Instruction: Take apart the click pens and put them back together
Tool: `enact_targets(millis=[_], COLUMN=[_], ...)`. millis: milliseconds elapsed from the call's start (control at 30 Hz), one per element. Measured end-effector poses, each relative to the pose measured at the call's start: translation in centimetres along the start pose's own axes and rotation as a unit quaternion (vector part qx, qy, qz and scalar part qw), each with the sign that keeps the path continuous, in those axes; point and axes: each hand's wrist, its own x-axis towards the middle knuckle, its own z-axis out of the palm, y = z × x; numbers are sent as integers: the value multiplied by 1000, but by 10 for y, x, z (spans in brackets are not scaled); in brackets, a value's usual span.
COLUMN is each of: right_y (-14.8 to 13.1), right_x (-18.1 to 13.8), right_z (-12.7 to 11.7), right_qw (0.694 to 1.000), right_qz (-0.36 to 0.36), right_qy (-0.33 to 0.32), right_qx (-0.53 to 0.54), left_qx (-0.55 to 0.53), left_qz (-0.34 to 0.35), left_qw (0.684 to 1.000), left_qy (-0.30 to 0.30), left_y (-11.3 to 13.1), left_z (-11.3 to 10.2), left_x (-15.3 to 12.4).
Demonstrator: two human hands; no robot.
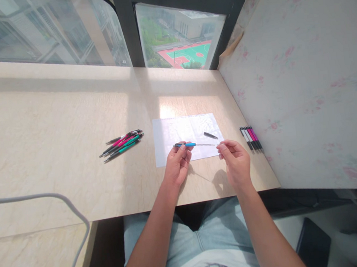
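My left hand (179,161) is closed on the blue barrel of a ballpoint pen (190,144), which lies level above the white paper (165,130). A thin dark refill (204,144) sticks out of the barrel's right end toward my right hand (234,157). The fingertips of that hand are pinched together at the refill's far tip; whether they grip the tip or a tiny part on it is too small to tell. Just above them, the pen's loose dark grip section (210,135) rests on the paper.
To the left lies a loose bunch of pens (122,143) in pink, green and black. Several white and magenta pens (251,138) stand in a row by the patterned wall (308,94). A grey cable (74,208) loops over the left front edge. Windows line the back.
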Motion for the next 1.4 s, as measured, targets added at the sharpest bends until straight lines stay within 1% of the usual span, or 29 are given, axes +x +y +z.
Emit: enact_targets(millis=[267, 400, 700, 867, 1033, 1267, 1400], right_y=[0, 1, 1, 1, 2, 7, 5], right_x=[-1, -1, -9, -12, -11, -11, -12], right_z=[4, 7, 20, 25, 27, 31, 29], right_qw=[1000, 1000, 999, 999, 1000, 1000, 1000], right_qz=[-6, -4, 10, -3, -17, 2, 2], right_qy=[-24, -24, -45, -42, -22, -19, -13], right_qx=[-14, -11, 0, -11, -8, 11, 7], left_qx=[16, 12, 33, 27, 37, 15, 16], left_qz=[7, 10, -6, -5, 2, 0, -4], left_qw=[1000, 1000, 998, 999, 998, 999, 999], left_qy=[-9, -13, -50, -46, -49, -43, -43], left_y=[0, 0, 0, 0, -1, -1, -1], left_z=[0, 0, 1, 1, 0, -1, -1], left_x=[-1, -1, -4, -4, -4, -4, -3])
